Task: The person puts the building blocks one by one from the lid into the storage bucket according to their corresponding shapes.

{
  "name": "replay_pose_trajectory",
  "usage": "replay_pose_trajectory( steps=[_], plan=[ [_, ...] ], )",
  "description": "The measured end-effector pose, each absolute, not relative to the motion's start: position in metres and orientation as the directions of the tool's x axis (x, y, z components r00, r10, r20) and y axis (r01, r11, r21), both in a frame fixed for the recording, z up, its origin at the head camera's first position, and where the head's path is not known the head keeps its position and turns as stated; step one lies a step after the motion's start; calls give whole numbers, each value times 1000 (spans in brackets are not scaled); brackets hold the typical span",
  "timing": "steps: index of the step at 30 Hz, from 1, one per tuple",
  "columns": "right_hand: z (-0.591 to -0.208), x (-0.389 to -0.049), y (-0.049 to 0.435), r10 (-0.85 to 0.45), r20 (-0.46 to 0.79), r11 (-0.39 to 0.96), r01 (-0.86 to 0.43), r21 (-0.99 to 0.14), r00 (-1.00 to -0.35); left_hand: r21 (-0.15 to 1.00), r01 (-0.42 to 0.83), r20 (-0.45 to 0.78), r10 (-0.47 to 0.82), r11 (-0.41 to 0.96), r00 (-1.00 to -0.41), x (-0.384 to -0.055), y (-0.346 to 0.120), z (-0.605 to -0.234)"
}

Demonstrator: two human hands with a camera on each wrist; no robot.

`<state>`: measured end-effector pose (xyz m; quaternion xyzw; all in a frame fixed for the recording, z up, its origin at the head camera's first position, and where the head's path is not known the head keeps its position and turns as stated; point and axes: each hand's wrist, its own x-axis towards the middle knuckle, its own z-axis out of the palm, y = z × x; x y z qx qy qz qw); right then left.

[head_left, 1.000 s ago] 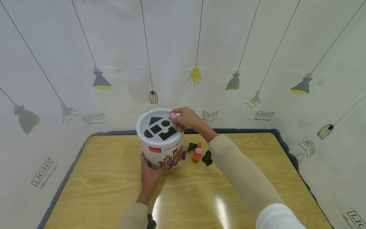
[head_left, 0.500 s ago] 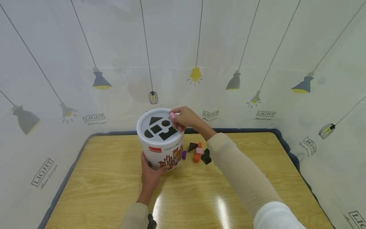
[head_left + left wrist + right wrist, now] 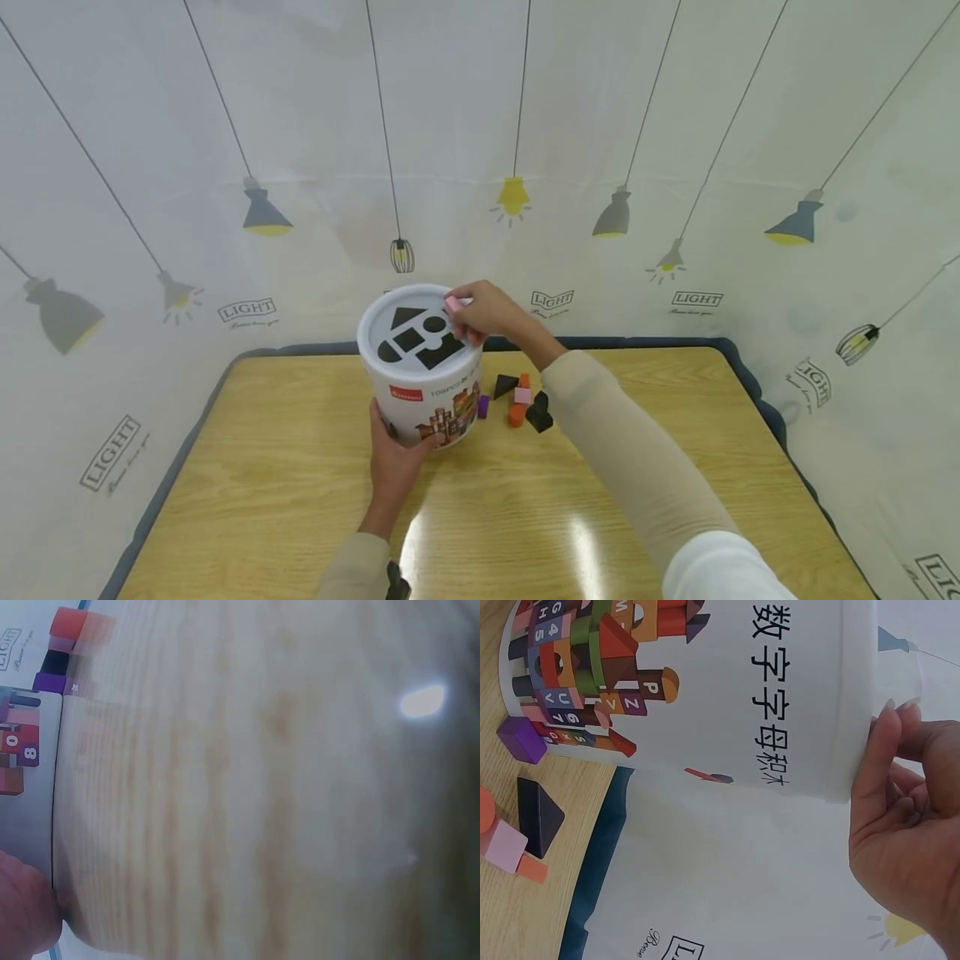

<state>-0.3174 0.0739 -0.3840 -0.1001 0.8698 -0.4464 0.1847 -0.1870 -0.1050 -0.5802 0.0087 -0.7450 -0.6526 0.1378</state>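
A white bucket with a printed block castle stands on the table, its lid cut with dark shaped holes. My left hand grips the bucket low on its near side, thumb across the front. At the lid's right rim, my right hand pinches a small pink block over the lid. Part of the lid under those fingers is hidden. In the right wrist view the right hand is beside the bucket's rim, and the pink block is out of sight.
Right of the bucket lie a purple block, a black triangular block, another pink block, an orange round block and a small orange block. A lamp-patterned cloth rises behind the wooden table.
The right sleeve has shifted slightly to the left. My right hand still pinches the pink block at the lid's rim; the left hand and the bucket stay in place.
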Motion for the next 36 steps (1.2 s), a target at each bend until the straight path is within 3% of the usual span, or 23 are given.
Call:
replay_pose_trajectory(
  steps=[14,25,31,36],
  plan=[
    [-380,-306,75,-318,-281,578,50,-815,-905,982,66,94,-150,178,-984,-197,-116,-614],
    [-378,-299,77,-311,-309,533,103,-840,-899,992,71,81,-88,106,-993,-197,-117,-609],
    [-380,-294,79,-296,-299,517,111,-849,-907,996,34,38,-50,86,-998,-188,-117,-585],
    [-381,-290,80,-287,-279,510,100,-854,-917,995,89,89,-13,53,-996,-185,-117,-578]
  ],
)
